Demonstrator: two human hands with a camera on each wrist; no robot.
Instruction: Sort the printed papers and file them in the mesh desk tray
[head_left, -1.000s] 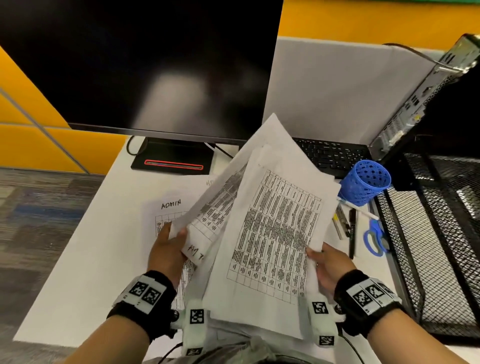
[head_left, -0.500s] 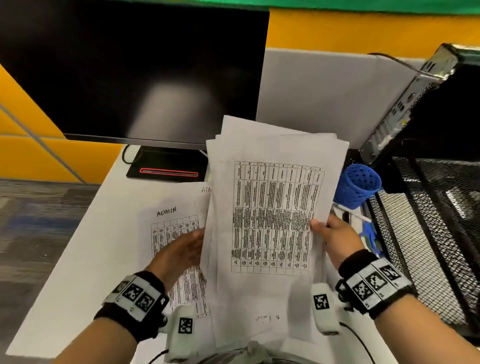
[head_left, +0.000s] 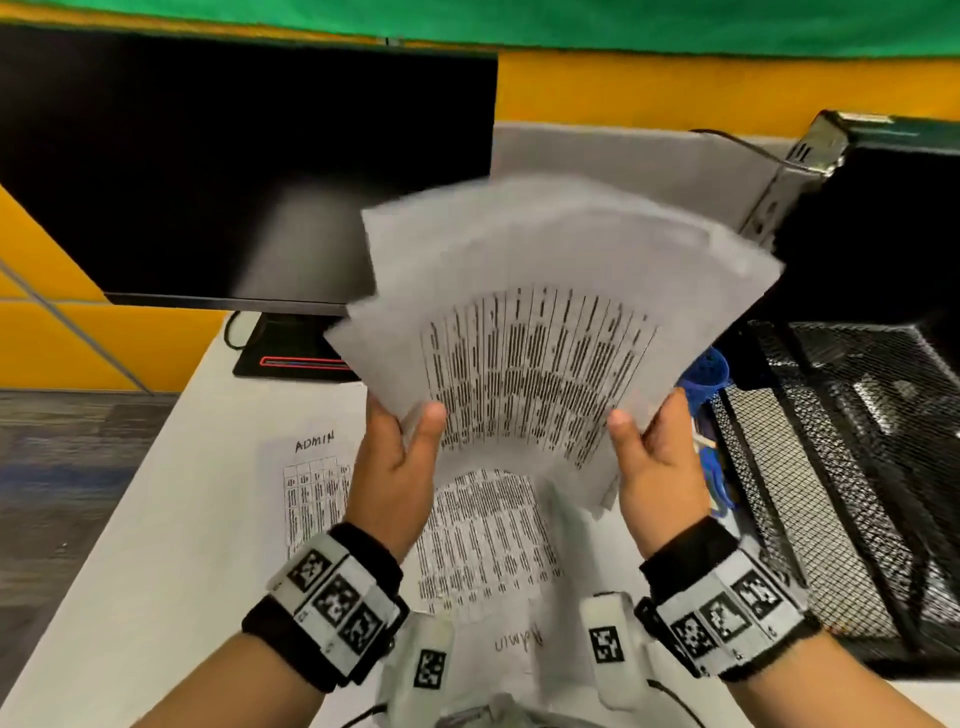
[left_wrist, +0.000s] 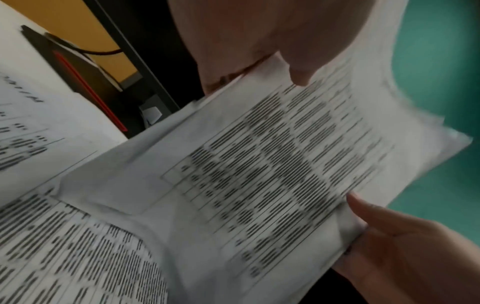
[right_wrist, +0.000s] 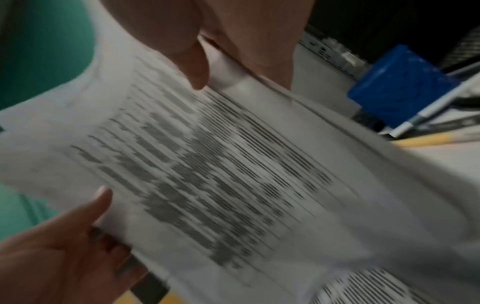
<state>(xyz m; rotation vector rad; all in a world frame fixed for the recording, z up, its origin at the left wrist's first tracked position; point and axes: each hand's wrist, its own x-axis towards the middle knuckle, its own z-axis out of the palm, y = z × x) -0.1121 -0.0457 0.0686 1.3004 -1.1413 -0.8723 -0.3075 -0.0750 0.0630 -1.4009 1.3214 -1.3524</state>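
Both hands hold a stack of printed papers (head_left: 545, 332) up in the air, over the white bench (head_left: 156, 545). The stack is blurry and bends back at the top. The left hand (head_left: 392, 483) grips the stack's bottom left corner, thumb on the front, other fingers behind the sheets. The right hand (head_left: 657, 467) grips the bottom right corner the same way, thumb on front. In the left wrist view the thumb (left_wrist: 298, 67) presses on the top sheet's edge, and the other hand's thumb shows at the far edge. Same in the right wrist view w/ the stack (right_wrist: 221, 174).

Two more sheets lie flat on the bench under the hands. One sheet (head_left: 311, 483) has "ADMIN" written at the top and sits to the left. The other sheet (head_left: 488, 561) lies between the wrists, w/ handwriting near its close edge, upside down.

The black mesh desk tray (head_left: 841, 467) stands at the right, just beside the right hand. A blue cup (head_left: 706, 371) peeks out between the stack and the tray. A big dark monitor (head_left: 234, 171) stands at the back left.
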